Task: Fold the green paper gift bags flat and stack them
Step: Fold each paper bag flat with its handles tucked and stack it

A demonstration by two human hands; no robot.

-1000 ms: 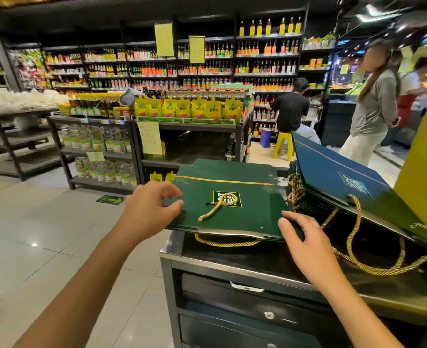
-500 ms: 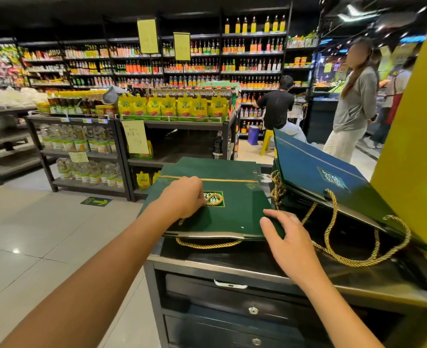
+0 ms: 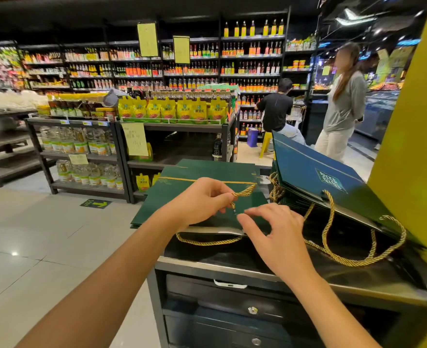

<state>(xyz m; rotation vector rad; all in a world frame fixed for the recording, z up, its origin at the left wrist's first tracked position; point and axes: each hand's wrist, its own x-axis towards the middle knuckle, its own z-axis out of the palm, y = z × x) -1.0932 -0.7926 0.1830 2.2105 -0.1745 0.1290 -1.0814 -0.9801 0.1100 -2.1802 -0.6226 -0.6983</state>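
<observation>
— What lies furthest left on the black steel-edged desk (image 3: pixel 202 253)?

— The flat stack of dark green paper gift bags (image 3: pixel 154 204). It lies at the desk's left end, where it lay half a second ago.

— And the person's left hand (image 3: pixel 202 204)?

— It is over the middle of the top bag. Earlier it lay curled over the printed badge there. Now its grip pinches the twisted gold cord handle (image 3: pixel 245 191) between thumb and fingertips. The cord is raised off the paper and runs up and to the right from the pinch.

— The other handle?

— The second gold cord loop (image 3: pixel 207 243) droops off the stack's near edge onto the desk, as before.

— The right hand (image 3: pixel 275 229)?

— It has moved left from the top bag's near right corner. Its grip is released, the fingers spread and loosely bent over the bag, just beside the end of the pinched cord. Blur hides whether the fingertips touch the paper.

— Further right?

— The leaning bundle of blue-green paper gift bags (image 3: pixel 315 179) is tilted toward the yellow pillar (image 3: pixel 408 146). Its gold cords trail onto the desk, and it is unchanged.
</observation>
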